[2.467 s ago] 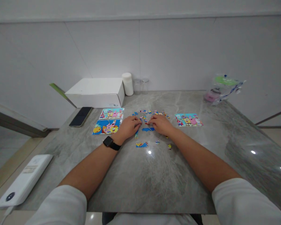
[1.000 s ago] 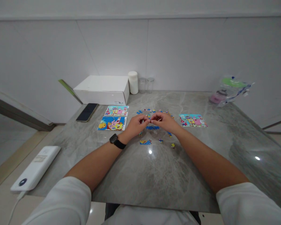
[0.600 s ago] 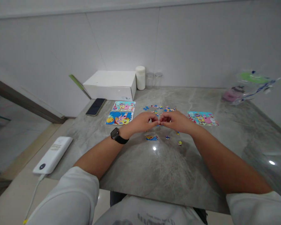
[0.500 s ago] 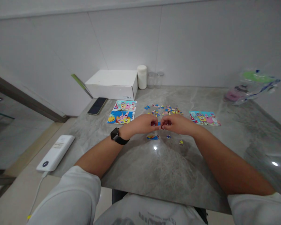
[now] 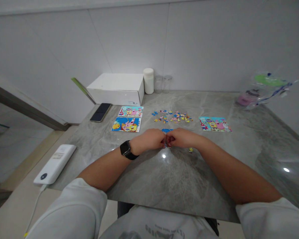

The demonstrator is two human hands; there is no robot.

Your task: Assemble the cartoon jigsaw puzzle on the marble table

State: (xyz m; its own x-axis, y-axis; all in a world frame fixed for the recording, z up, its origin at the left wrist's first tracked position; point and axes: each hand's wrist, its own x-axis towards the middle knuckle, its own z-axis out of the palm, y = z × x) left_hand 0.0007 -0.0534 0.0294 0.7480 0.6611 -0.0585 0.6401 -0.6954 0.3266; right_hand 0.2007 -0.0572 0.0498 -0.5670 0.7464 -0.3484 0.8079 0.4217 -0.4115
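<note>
From where I sit, a grey marbled table runs back to a pale panelled wall. Taking the hands as the dial's centre, I have a white box at ten to eleven, a white bottle at eleven, a dark phone at ten and a white device at eight. A bagged item sits at two; its contents blur behind the plastic. The loose puzzle pieces lie at twelve, one yellow piece at four.

Both the left hand and right hand bend inward over blue joined pieces, which show just beyond and partly vanish beneath them. The fingers crowd together, touching small pieces; I can't tell how tightly they close or whether they grip one. The frame cuts off both sleeves.
</note>
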